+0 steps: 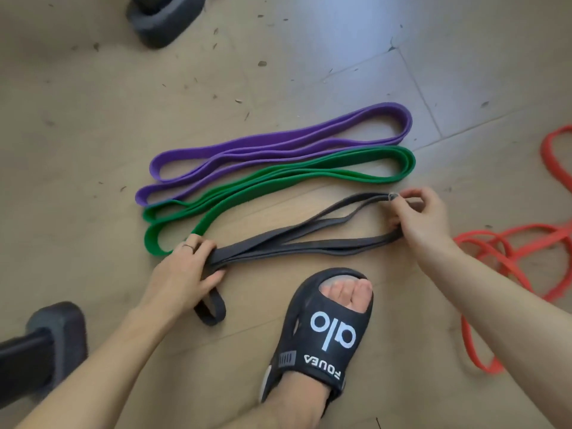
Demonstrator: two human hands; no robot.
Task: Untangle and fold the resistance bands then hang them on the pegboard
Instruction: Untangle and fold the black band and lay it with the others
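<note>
A dark grey resistance band (297, 241) lies stretched across the floor in several strands. My left hand (185, 267) grips its left end, and a short loop pokes out below the palm. My right hand (421, 218) pinches its right end between thumb and fingers. Beyond it a green band (278, 184) lies folded in long loops. A purple band (278, 144) lies folded the same way, farther back. At the right, a red band (507, 243) sprawls in a tangle. No pegboard is in view.
My foot in a black slide sandal (322, 335) stands just in front of the grey band. Dark grey rubber-footed bases sit at the top left (164, 20) and bottom left (52, 335). The floor is beige tile with scattered specks.
</note>
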